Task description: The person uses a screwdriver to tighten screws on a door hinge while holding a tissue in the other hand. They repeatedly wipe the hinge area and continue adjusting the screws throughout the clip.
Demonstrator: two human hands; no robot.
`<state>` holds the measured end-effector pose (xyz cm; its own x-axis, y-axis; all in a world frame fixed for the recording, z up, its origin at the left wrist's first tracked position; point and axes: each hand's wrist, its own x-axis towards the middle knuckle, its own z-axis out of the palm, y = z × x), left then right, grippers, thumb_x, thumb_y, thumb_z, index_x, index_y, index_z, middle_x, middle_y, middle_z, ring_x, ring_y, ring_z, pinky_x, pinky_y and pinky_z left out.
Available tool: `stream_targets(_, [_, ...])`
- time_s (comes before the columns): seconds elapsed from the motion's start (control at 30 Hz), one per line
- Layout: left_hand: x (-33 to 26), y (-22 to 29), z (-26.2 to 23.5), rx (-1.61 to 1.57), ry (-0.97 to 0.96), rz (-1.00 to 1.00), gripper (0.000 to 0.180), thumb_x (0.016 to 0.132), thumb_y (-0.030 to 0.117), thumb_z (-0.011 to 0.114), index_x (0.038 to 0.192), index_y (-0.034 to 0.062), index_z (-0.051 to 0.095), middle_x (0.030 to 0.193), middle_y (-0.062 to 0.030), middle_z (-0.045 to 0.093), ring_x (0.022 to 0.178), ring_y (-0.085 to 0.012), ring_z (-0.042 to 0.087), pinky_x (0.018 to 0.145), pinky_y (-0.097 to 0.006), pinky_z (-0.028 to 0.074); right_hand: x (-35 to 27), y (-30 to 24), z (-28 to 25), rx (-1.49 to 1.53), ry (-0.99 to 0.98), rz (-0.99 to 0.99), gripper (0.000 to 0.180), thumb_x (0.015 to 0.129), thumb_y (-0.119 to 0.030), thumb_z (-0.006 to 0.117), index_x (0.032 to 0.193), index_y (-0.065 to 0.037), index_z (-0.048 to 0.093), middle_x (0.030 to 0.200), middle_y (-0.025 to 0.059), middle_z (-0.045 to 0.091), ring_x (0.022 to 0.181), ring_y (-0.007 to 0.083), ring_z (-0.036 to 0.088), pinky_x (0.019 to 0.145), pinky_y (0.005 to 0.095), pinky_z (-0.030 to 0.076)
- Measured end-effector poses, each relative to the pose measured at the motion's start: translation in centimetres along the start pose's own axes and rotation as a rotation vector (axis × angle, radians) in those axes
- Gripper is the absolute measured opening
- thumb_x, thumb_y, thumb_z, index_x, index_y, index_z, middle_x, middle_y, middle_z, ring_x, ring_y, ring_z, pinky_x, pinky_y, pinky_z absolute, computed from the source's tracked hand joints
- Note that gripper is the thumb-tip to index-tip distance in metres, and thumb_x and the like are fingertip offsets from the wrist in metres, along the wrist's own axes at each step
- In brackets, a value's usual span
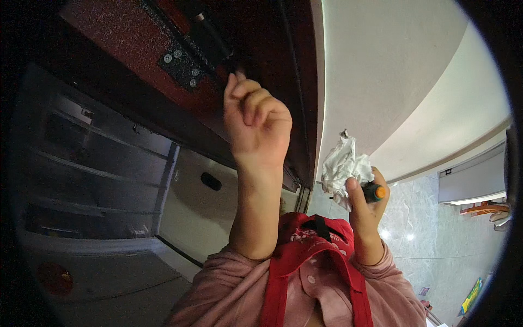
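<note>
My left hand (pixel 256 117) is raised to a dark red door (pixel 109 32). Its fingers are curled, with thumb and forefinger pinched at the lower end of a black metal arm (pixel 210 35) fixed to the door. Beside it, a black bracket plate (pixel 182 65) carries several silver screws. Lower and to the right, my right hand (pixel 366 204) is shut on a crumpled white cloth (pixel 340 166) together with a tool that has a green and orange handle (pixel 376 192). The tool's tip is hidden behind the cloth.
A white door frame (pixel 318 82) runs down beside the door, with a pale wall and ceiling (pixel 392 71) to its right. Grey shelving (pixel 81 158) stands at the left. Marbled grey tiles (pixel 430 229) lie at the lower right. My pink sleeves and red apron straps (pixel 283 272) fill the bottom.
</note>
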<state>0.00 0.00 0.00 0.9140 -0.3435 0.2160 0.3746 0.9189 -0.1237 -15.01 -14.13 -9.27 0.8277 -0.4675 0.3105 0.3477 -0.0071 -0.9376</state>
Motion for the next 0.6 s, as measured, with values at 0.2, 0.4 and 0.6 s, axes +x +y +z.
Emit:
stream_targets(0.2, [1.0, -0.2, 1.7, -0.385, -0.043, -0.132, 0.023, 0.095, 0.009, 0.049, 0.078, 0.0077, 0.065, 0.054, 0.003, 0.046, 0.044, -0.0055, 0.035, 0.044, -0.019, 0.033, 0.4, -1.3, 0.0, 0.107, 0.022, 0.161, 0.016, 0.083, -0.01, 0.07, 0.089, 0.002, 0.06, 0.066, -0.0036, 0.054, 0.055, 0.0029, 0.045, 0.049, 0.0188, 0.032])
stream_targets(0.4, [1.6, 0.1, 0.8, -0.318, -0.091, -0.114, 0.024, 0.095, 0.011, 0.049, 0.079, 0.0073, 0.066, 0.053, 0.0037, 0.042, 0.045, -0.0056, 0.033, 0.044, -0.018, 0.031, 0.3, -1.1, -0.1, 0.116, 0.004, 0.184, 0.016, 0.084, -0.012, 0.069, 0.089, 0.0, 0.06, 0.065, -0.0049, 0.053, 0.054, 0.0026, 0.044, 0.048, 0.0189, 0.031])
stream_targets(0.6, [1.5, 0.4, 1.2, -0.307, -0.013, -0.116, 0.022, 0.097, 0.015, 0.05, 0.083, 0.0072, 0.066, 0.054, 0.0045, 0.041, 0.045, -0.0048, 0.032, 0.043, -0.018, 0.03, 0.3, -1.0, 0.5, 0.149, 0.027, 0.222, 0.015, 0.084, -0.011, 0.068, 0.089, 0.0, 0.06, 0.065, -0.005, 0.053, 0.054, 0.0023, 0.043, 0.048, 0.0187, 0.03])
